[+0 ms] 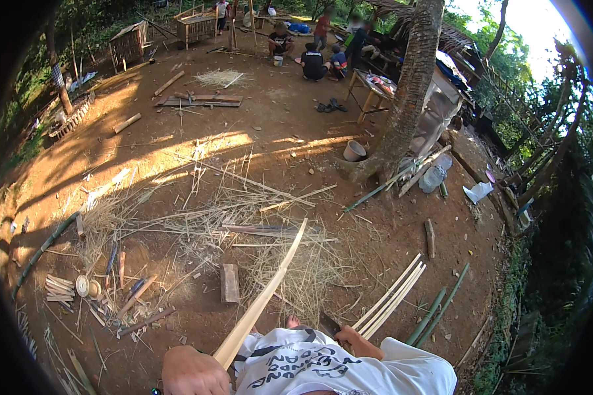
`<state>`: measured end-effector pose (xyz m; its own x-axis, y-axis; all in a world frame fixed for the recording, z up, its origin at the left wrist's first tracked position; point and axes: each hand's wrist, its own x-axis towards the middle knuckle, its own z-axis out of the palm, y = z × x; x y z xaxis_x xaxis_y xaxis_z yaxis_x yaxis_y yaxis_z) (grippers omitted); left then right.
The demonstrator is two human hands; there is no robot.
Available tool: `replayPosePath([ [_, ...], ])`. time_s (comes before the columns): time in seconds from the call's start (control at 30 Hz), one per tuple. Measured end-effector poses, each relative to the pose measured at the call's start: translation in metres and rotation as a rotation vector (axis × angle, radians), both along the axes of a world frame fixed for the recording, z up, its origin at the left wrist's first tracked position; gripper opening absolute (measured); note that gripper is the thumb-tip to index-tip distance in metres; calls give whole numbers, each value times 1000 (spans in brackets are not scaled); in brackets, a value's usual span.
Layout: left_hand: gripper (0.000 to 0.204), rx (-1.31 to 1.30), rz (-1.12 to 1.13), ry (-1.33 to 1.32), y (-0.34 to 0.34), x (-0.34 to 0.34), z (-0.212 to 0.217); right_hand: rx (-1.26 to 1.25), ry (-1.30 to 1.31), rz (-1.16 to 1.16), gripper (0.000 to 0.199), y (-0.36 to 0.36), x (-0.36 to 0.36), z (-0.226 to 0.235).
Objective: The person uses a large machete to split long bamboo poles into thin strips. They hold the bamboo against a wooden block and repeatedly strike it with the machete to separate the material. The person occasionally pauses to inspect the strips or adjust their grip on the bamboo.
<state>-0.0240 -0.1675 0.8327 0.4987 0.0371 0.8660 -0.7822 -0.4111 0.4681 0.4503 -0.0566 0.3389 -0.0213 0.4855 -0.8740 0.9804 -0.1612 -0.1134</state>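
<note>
My left hand [194, 372] is closed around the lower end of a long, pale bamboo strip [270, 286], which slants up and away to the right over the ground. Low on the right, beside my white shirt, my right hand [357, 342] grips a knife; its dark blade [329, 324] points left and its handle is hidden in the fingers. Blade and strip are apart. Several thin, pale bamboo sticks [394, 297] lie side by side just beyond my right hand. A bare foot [292, 321] shows between the strip and the knife.
Shavings [303, 263] litter the dirt ahead, near a wood block [230, 283]. Green bamboo poles [435, 315] lie at right; cut pieces [60, 288] and tools lie at left. A tree trunk [412, 85] with a bucket [354, 151] stands farther off. Several people [314, 62] are at the back.
</note>
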Motion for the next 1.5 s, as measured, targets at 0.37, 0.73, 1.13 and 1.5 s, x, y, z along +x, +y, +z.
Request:
replayPosePath([
  [0.37,54,-1,-3,-9,0,4,0,15,-35,70,40,-6,17,-19],
  [0.73,52,-1,3,-4,0,7,0,33,25,55,35,-7,17,-20],
  [1.13,51,2,11,-2,0,10,1,-8,-7,10,47,-4,7,-3],
  [1.5,52,-22,-5,34,1,10,0,-28,-38,31,50,-5,3,-1],
])
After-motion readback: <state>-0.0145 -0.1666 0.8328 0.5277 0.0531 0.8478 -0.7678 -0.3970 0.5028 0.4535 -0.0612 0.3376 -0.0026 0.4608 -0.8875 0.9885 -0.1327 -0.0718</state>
